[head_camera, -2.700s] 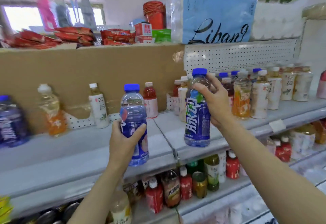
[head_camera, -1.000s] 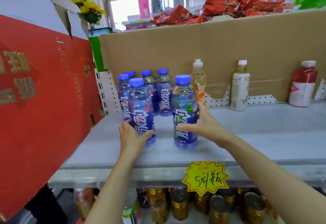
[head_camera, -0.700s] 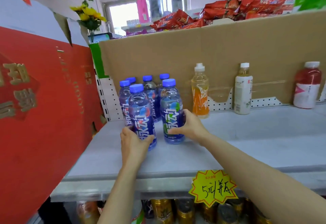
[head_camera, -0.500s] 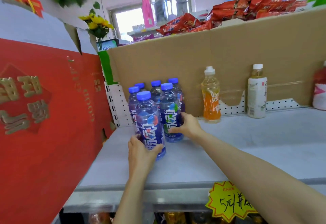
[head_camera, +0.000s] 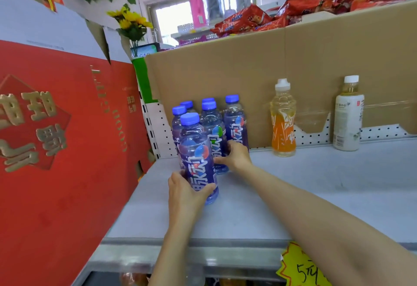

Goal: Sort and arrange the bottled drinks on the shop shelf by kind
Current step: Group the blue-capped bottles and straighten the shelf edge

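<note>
Both blue bottles had slid back toward the cluster at centre frame since a second earlier. Left hand (head_camera: 184, 192) gripped the front bottle (head_camera: 198, 161); right hand (head_camera: 234, 156) held the next bottle (head_camera: 214, 137), now touching the group on the shelf (head_camera: 293, 195). Blue sorting looked nearly done.

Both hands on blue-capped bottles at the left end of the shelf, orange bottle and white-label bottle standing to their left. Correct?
Wrong side. In the head view the orange bottle and white-label bottle stand to the right of the blue-capped bottles. The rest holds: left hand and right hand each grip one.
</note>
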### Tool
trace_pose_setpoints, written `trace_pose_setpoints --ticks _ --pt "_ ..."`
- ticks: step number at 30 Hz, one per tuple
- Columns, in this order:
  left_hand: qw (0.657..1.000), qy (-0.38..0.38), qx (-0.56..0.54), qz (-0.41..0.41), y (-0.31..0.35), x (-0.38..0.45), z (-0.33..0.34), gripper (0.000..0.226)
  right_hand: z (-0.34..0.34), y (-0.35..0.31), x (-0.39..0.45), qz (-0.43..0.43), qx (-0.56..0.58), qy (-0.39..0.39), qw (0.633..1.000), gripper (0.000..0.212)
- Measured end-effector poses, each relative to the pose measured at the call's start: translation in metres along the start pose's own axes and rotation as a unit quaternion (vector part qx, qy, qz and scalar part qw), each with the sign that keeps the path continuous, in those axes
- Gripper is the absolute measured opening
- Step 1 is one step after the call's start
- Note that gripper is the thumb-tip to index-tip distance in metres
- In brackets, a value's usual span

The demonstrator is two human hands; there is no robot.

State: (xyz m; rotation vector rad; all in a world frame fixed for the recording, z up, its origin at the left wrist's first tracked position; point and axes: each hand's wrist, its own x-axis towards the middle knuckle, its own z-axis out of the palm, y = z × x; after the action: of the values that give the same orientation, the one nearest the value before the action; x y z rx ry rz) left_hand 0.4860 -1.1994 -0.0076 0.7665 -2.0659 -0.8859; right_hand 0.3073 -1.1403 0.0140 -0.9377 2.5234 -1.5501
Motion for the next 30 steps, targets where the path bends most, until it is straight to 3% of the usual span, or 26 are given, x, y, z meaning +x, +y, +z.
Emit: trace_pose_setpoints --ticks 8,12,15,17,21,22,26,30 --pt "0.999 0.009 0.043 -0.011 0.010 0.001 0.005 0.081 -0.009 0.005 0.000 -0.005 -0.041 -0.045 0.998 0.042" --pt "0.998 0.005 0.067 -0.002 0.023 0.003 0.019 0.084 -0.037 -0.002 -0.029 -0.001 0.116 -0.008 0.993 0.046" --pt "0.997 -0.007 0.071 0.003 0.035 0.002 0.035 0.081 -0.046 -0.010 -0.058 -0.045 0.197 -0.053 0.978 0.045" --pt "0.997 -0.020 0.068 0.014 0.041 0.002 0.045 0.081 -0.045 -0.009 -0.071 -0.086 0.167 -0.061 0.980 0.042" --pt "0.994 -0.092 0.031 0.046 0.044 0.008 0.052 0.082 -0.054 0.000 -0.068 -0.074 0.036 0.017 0.996 0.065" --pt "0.995 -0.084 0.031 0.053 0.043 0.012 0.045 0.083 -0.060 0.002 -0.064 -0.062 0.024 0.020 0.998 0.066" --pt "0.996 0.082 0.032 0.025 0.030 0.047 0.010 0.095 -0.076 0.010 -0.049 -0.019 0.030 0.007 0.999 0.064" --pt "0.997 0.033 0.063 -0.014 0.021 0.081 0.001 0.110 -0.072 0.012 -0.032 0.000 0.015 0.032 0.999 0.064"
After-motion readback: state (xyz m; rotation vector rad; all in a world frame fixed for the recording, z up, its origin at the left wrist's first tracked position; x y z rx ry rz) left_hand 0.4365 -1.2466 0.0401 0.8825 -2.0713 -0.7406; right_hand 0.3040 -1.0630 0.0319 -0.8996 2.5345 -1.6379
